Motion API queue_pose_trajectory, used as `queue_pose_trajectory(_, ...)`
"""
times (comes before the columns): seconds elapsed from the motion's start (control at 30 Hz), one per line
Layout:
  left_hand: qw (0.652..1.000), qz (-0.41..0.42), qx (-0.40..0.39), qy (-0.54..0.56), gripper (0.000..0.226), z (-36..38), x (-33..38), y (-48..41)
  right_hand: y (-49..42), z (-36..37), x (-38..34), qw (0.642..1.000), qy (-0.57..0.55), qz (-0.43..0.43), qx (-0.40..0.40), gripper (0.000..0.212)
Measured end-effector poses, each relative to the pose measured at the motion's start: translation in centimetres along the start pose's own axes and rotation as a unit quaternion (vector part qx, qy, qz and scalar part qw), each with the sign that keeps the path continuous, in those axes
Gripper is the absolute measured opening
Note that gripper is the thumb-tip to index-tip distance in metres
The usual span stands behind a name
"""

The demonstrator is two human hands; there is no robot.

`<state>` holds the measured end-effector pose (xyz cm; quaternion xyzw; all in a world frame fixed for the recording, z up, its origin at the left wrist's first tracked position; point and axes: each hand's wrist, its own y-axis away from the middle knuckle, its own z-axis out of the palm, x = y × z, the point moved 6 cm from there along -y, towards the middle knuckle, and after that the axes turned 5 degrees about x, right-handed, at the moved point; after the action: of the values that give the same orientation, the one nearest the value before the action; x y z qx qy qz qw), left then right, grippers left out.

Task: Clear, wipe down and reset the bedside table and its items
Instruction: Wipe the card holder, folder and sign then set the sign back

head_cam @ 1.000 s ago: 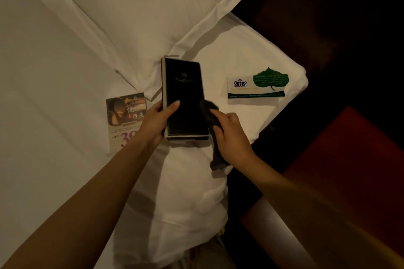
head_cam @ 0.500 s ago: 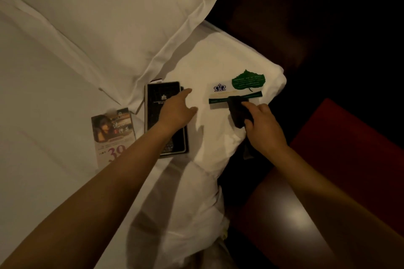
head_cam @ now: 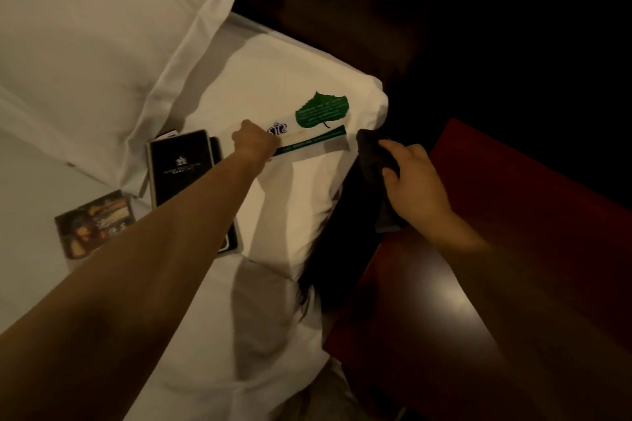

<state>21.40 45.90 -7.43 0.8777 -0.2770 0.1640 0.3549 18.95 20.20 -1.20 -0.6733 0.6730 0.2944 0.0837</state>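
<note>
Left hand (head_cam: 254, 142) reaching across the bed (head_cam: 280, 215), closed on the left end of the leaf card (head_cam: 313, 133) — fingers tucked out of sight, so can't tell the exact pinch. Card lying flat on the sheet near the bed's corner, green leaf at its far right. Right hand (head_cam: 415, 181) clutching a dark cloth (head_cam: 372, 155), fingers curled round it, hanging just off the bed edge, over the gap beside the table (head_cam: 427, 318). Black folder (head_cam: 183, 167) flat on the sheet by the pillow (head_cam: 102, 27), partly under the left forearm. Photo flyer (head_cam: 92, 222) down-left of that. Table top shiny, dark red-brown.
</note>
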Motion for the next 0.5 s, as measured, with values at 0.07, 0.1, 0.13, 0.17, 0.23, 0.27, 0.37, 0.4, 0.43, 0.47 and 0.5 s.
queue_pose_trajectory(0.07, 0.993, -0.035, -0.029, 0.111, 0.047, 0.2, -0.3, 0.0, -0.4, 0.0, 0.3, 1.000, -0.008, 0.001, 0.005, 0.048)
queue_pose_trajectory(0.1, 0.980, -0.052, -0.061, 0.182, 0.040, 0.4, -0.4, 0.4, -0.6, -0.1, 0.3, 1.000, -0.014, 0.001, 0.007, 0.049)
queue_pose_trajectory(0.13, 0.965, -0.064, -0.093, 0.236, 0.032, 0.4, -0.3, 0.9, -0.8, -0.1, 0.3, 1.000, -0.021, 0.000, 0.009, 0.049)
queue_pose_trajectory(0.17, 0.953, -0.070, -0.121, 0.268, 0.028, 0.4, -0.1, 1.6, -1.0, -0.1, 0.2, 1.000, -0.029, -0.003, 0.013, 0.049)
queue_pose_trajectory(0.23, 0.936, -0.060, -0.160, 0.309, 0.037, 0.5, 0.4, 2.8, -1.3, -0.3, -0.5, 0.999, -0.041, -0.012, 0.026, 0.049)
queue_pose_trajectory(0.27, 0.930, -0.051, -0.171, 0.322, 0.041, 0.4, 0.6, 3.5, -1.5, -0.3, -1.0, 0.998, -0.048, -0.020, 0.034, 0.049)
queue_pose_trajectory(0.37, 0.919, -0.034, -0.188, 0.345, 0.043, -0.1, 0.9, 5.7, -2.1, -0.3, -3.1, 0.995, -0.073, -0.052, 0.051, 0.050)
queue_pose_trajectory(0.4, 0.917, -0.024, -0.195, 0.346, 0.042, -0.3, 0.9, 6.4, -2.4, -0.2, -3.9, 0.994, -0.080, -0.058, 0.052, 0.050)
queue_pose_trajectory(0.43, 0.912, -0.012, -0.206, 0.354, 0.040, -0.4, 0.9, 7.0, -2.6, 0.0, -4.6, 0.993, -0.082, -0.061, 0.050, 0.050)
queue_pose_trajectory(0.47, 0.903, -0.005, -0.221, 0.368, 0.038, -0.4, 0.9, 7.7, -2.7, 0.4, -5.4, 0.994, -0.079, -0.065, 0.047, 0.051)
queue_pose_trajectory(0.5, 0.892, -0.003, -0.236, 0.386, 0.034, -0.4, 0.9, 8.3, -2.5, 0.8, -6.3, 0.994, -0.067, -0.072, 0.045, 0.052)
